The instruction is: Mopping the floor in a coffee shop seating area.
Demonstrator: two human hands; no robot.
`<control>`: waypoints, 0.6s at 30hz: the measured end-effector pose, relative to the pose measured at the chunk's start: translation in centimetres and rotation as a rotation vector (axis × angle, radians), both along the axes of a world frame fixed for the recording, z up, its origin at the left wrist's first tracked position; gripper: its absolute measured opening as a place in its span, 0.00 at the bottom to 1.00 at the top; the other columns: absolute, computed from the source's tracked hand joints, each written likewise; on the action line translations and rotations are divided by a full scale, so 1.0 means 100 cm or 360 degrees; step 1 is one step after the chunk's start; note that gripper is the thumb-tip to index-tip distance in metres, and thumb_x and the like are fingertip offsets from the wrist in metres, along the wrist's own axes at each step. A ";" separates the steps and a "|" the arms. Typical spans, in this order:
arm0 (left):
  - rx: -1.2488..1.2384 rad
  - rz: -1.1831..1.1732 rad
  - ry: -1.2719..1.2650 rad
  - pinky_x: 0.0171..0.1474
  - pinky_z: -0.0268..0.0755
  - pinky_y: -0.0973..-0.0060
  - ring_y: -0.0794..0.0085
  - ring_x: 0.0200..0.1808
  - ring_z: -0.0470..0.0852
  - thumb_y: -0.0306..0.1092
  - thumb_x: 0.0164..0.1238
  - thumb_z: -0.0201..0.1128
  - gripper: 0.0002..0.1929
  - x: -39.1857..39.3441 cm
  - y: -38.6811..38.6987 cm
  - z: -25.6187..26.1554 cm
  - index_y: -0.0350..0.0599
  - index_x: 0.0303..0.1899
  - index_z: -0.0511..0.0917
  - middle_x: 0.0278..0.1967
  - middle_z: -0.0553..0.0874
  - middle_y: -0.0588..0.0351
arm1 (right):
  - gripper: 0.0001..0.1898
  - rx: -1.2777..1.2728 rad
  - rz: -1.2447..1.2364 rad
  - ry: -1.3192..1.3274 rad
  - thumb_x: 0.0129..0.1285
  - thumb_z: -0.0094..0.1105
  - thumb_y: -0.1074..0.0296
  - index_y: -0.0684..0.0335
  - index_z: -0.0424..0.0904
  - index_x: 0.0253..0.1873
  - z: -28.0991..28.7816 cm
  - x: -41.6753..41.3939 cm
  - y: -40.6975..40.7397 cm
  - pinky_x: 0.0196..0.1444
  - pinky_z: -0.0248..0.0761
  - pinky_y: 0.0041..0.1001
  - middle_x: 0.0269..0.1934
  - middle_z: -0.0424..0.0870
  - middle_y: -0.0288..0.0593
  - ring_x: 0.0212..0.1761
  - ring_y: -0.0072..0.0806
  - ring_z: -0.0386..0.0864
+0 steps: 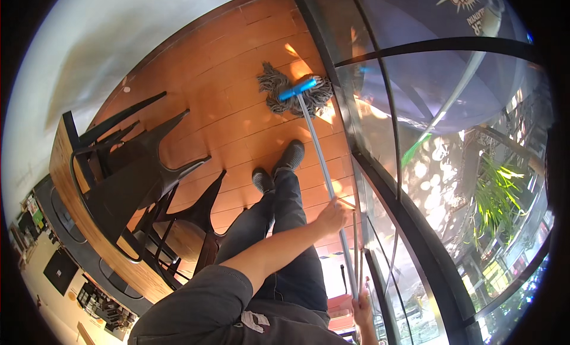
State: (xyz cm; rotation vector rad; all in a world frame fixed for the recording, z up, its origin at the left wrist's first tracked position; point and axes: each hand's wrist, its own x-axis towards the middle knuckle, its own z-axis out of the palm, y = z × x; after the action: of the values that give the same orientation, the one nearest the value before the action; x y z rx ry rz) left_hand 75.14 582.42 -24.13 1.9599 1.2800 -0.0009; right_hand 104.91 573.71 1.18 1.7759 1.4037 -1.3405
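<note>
A string mop with grey strands (278,89) lies spread on the orange tiled floor, by the foot of the glass wall. Its blue head clamp (297,90) joins a long metal handle (318,147) that slants down towards me. My left hand (334,216) is closed around the middle of the handle, with the forearm reaching across my thighs. Lower and further right, my right hand (363,304) grips the handle near its upper end. My shoes (289,155) stand on the tiles between the mop strands and my body.
Black metal chairs (133,180) and a wood-edged table (107,251) stand at the left, chair legs jutting over the floor. A dark-framed glass wall (401,211) runs close along the right. A pale wall (111,37) borders the floor at upper left.
</note>
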 end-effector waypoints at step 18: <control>-0.0075 0.1069 -0.0100 0.68 0.51 0.45 0.59 0.53 0.78 0.39 0.54 0.66 0.13 -0.094 -0.038 0.005 0.49 0.41 0.83 0.39 0.83 0.52 | 0.15 -0.0131 0.0690 -0.0100 0.66 0.60 0.60 0.61 0.80 0.53 0.018 -0.169 0.178 0.32 0.70 0.31 0.26 0.80 0.52 0.27 0.28 0.77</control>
State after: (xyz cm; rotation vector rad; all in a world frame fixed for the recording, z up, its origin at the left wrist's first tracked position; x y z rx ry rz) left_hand 65.74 578.63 -23.58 1.3967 1.8132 0.3543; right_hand 88.04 591.52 3.00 1.3467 1.5615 -1.0831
